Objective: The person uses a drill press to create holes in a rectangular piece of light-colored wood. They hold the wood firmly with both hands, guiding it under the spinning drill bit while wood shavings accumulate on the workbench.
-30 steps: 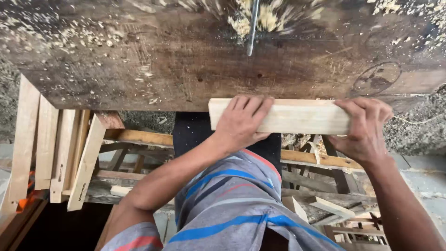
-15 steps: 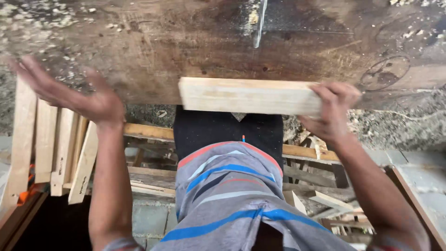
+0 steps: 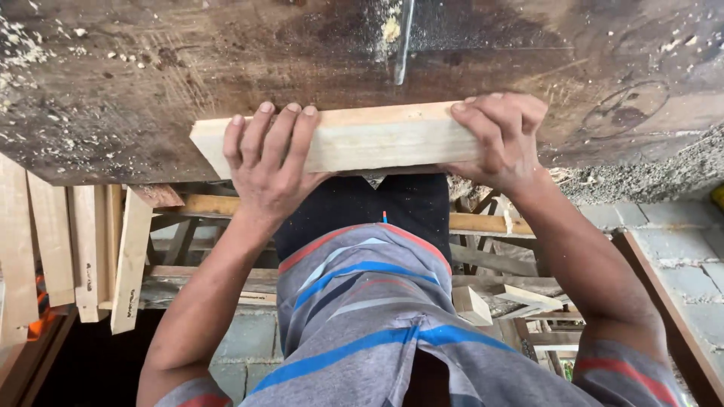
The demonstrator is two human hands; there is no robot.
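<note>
left hand (image 3: 270,162) fingers flat and spread over the top of the pale wood board (image 3: 362,138), thumb under its near face, pressing it down. right hand (image 3: 501,139) fingers curled over the board's right end, gripping it. board lies flat at the near edge of the dark saw table (image 3: 151,75), long side along that edge, overhanging slightly. saw blade (image 3: 402,41) stands upright just beyond the board, roughly mid-length, not touching. sawdust scattered at the table's far left. cut wood strips (image 3: 83,249) lean below the table's left corner.
</note>
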